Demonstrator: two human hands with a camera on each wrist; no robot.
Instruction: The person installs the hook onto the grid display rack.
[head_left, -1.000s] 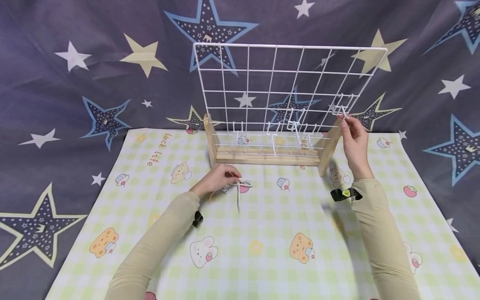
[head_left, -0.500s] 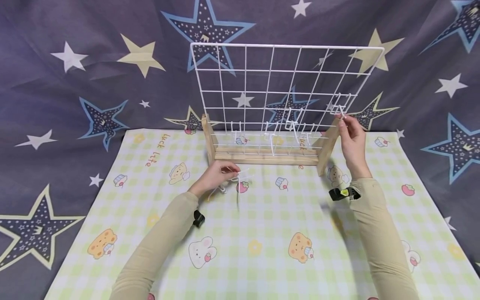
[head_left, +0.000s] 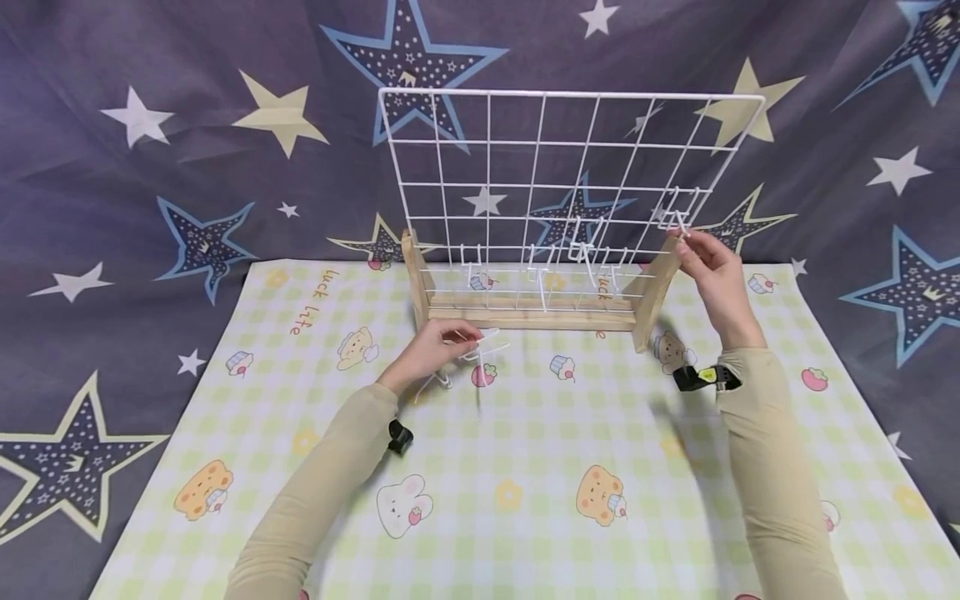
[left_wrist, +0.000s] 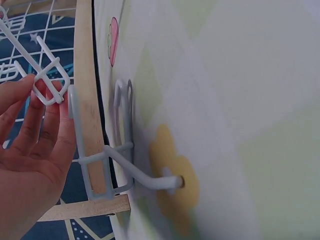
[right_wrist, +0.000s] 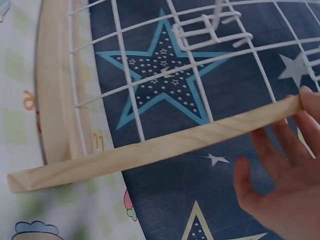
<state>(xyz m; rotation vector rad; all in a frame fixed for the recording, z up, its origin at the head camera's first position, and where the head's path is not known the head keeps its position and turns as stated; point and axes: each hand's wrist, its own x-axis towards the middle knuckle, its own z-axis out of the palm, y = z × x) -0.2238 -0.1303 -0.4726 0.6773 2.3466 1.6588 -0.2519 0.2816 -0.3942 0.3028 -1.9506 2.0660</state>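
Observation:
My left hand (head_left: 431, 352) pinches a white wire hook (head_left: 482, 367) just in front of the rack; in the left wrist view its bent frame sits between thumb and fingertips. A second white wire hook (left_wrist: 150, 181) is near that hand, low by the tablecloth, with its prong pointing outward. At the rack's right end, my right hand (head_left: 722, 292) grips the top of the wooden side post (right_wrist: 165, 152), fingers and thumb around its tip. Right above those fingertips hangs another wire hook (head_left: 672, 219) on the white wire grid (head_left: 510, 183).
More hooks hang low on the grid, including one with a long prong (head_left: 583, 252) right of centre. A wooden crossbar (head_left: 532, 318) joins the posts. The checked tablecloth (head_left: 465, 525) extends toward me; a dark star-patterned curtain (head_left: 67, 200) stands behind the rack.
The hook in my left hand has tilted, and that hand has risen slightly toward the rack. My right wrist and forearm have swung a little to the right while the fingertips stay at the post.

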